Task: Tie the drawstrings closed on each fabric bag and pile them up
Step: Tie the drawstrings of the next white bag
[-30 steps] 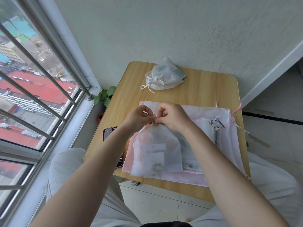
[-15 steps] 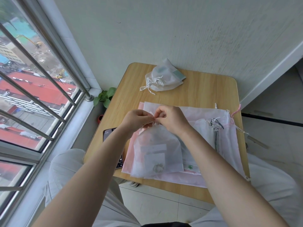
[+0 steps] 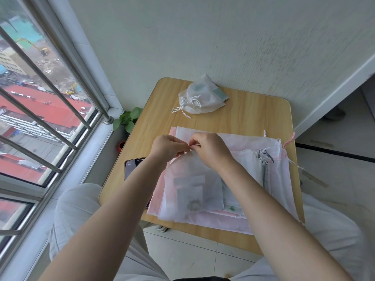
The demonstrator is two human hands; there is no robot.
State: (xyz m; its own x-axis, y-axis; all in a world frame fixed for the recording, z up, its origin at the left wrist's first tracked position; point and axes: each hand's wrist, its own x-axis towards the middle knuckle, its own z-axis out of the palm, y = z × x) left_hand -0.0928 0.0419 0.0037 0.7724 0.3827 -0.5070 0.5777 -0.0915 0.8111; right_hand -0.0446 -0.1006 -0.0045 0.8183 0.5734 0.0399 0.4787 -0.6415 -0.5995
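A translucent white fabric bag [image 3: 192,191] with papers inside lies on top of a flat layer of pink and white bags [image 3: 253,151] on the small wooden table [image 3: 253,116]. My left hand [image 3: 168,148] and my right hand [image 3: 213,150] meet at the bag's gathered top edge, both pinching its white drawstrings, fingertips almost touching. The cords themselves are mostly hidden by my fingers. At the table's far side rests a pile of tied white bags [image 3: 200,97] with knotted cords hanging toward the left.
A dark phone [image 3: 132,167] lies at the table's left edge, partly under my left forearm. A small green plant [image 3: 127,119] stands by the window sill. Barred window on the left, wall behind the table, my knees below its front edge.
My hands stay together at the bag's top; the fingers have shifted slightly on the drawstrings. The bag and the far pile have not moved.
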